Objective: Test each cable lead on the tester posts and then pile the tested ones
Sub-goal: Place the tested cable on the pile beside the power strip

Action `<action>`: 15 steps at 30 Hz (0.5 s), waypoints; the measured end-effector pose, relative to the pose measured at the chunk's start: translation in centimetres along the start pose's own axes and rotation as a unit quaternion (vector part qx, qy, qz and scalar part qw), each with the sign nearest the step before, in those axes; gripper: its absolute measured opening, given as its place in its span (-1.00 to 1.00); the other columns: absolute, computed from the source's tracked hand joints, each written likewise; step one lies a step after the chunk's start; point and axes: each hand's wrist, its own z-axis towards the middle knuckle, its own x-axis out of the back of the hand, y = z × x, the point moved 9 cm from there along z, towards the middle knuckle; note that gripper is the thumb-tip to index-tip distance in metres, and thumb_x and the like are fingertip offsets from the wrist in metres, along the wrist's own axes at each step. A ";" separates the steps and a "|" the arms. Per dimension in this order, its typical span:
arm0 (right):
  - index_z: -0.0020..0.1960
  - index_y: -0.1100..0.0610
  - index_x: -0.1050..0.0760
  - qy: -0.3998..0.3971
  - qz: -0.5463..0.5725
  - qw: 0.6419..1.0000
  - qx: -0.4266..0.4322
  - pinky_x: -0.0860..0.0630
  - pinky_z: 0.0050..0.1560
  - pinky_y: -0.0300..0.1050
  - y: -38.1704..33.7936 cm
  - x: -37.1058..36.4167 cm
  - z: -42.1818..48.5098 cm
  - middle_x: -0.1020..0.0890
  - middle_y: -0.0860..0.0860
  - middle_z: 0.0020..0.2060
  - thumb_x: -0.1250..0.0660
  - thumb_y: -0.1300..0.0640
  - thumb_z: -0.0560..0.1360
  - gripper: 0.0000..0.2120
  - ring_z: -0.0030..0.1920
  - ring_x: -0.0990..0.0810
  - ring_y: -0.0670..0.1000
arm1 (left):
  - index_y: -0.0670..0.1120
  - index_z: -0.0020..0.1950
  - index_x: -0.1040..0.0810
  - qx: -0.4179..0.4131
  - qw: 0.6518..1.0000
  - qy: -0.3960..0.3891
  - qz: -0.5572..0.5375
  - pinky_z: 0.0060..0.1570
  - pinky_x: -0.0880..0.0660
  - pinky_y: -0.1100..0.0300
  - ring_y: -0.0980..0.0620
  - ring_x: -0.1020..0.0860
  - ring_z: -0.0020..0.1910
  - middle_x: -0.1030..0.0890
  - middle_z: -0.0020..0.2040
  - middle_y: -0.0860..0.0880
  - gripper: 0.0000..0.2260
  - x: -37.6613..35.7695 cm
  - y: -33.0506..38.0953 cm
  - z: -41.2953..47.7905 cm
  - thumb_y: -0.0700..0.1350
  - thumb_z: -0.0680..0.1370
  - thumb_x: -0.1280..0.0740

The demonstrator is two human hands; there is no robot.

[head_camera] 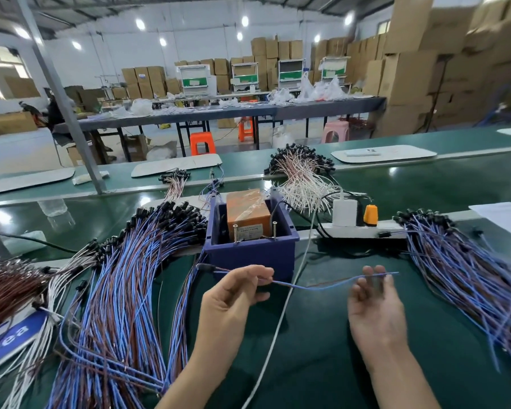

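My left hand [233, 299] pinches a blue-and-brown cable lead [316, 286] between thumb and fingers, just in front of the tester. The lead's black connector end [204, 267] points left and its bare tips reach right past my right hand [373, 302]. That hand is open, its fingers spread behind the wire; I cannot tell if they touch it. The tester is a blue box [250, 252] holding an orange unit [247, 215] with two upright metal posts [236, 232]. A big pile of blue-and-brown leads [124, 290] lies at my left, another pile [466, 278] at my right.
A white power strip [363, 230] with a white charger and an orange plug sits right of the tester, and a white cord [281, 317] runs across the green mat between my hands. A heap of white-and-brown leads [301, 178] lies behind the tester. Dark brown leads [9, 281] lie far left.
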 end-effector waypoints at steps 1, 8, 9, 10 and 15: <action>0.01 0.04 -0.54 -0.012 -0.018 1.000 -0.011 -0.57 -0.36 -0.31 0.5 -0.4 -0.3 -0.71 -0.02 -0.25 -0.16 0.00 0.69 -0.78 -0.40 -0.61 -0.13 | -0.18 0.01 -0.69 -0.008 1.000 0.009 0.000 -0.03 -0.63 0.15 -0.11 -0.67 0.06 -0.72 0.02 -0.11 -0.78 -0.3 0.3 0.2 -0.31 0.64 -0.24; 0.03 0.11 -0.61 -0.028 -0.125 0.992 0.019 -0.61 -0.26 -0.19 -0.5 -0.6 -2.7 -0.70 0.01 -0.28 -0.25 0.17 0.64 -0.84 -0.39 -0.64 -0.08 | 0.03 0.01 -0.71 -0.060 0.996 -0.050 0.035 -0.14 -0.63 0.16 -0.01 -0.66 -0.07 -0.72 -0.04 -0.05 -0.72 -6.3 3.4 2.2 -0.27 0.64 -0.24; 0.00 0.10 -0.62 -0.019 -0.120 0.992 0.045 -0.61 -0.32 -0.22 -1.9 -0.2 -3.1 -0.70 0.01 -0.29 -0.26 0.19 0.63 -0.84 -0.40 -0.63 -0.09 | 0.03 0.02 -0.70 -0.062 0.996 -0.059 0.034 -0.16 -0.62 0.17 0.03 -0.65 -0.09 -0.71 -0.05 -0.04 -0.70 -7.2 3.7 2.8 -0.29 0.65 -0.24; -0.03 0.08 -0.63 -0.015 -0.124 0.989 0.074 -0.60 -0.36 -0.24 -3.4 0.0 -3.5 -0.70 0.00 -0.28 -0.27 0.19 0.62 -0.83 -0.41 -0.62 -0.09 | 0.02 0.03 -0.69 -0.065 0.995 -0.069 0.031 -0.19 -0.61 0.19 0.08 -0.63 -0.11 -0.71 -0.07 -0.03 -0.69 -8.3 4.0 3.4 -0.32 0.65 -0.23; -0.10 -0.05 -0.69 0.007 -0.169 0.962 0.214 -0.59 -0.37 -0.27 -10.9 0.4 -5.0 -0.71 -0.05 -0.23 -0.37 -0.01 0.47 -0.87 -0.36 -0.62 -0.11 | -0.01 0.00 -0.65 -0.055 0.989 -0.134 0.016 -0.25 -0.60 0.23 0.10 -0.60 -0.17 -0.70 -0.07 0.03 -0.70 -17.5 5.0 7.6 -0.33 0.67 -0.20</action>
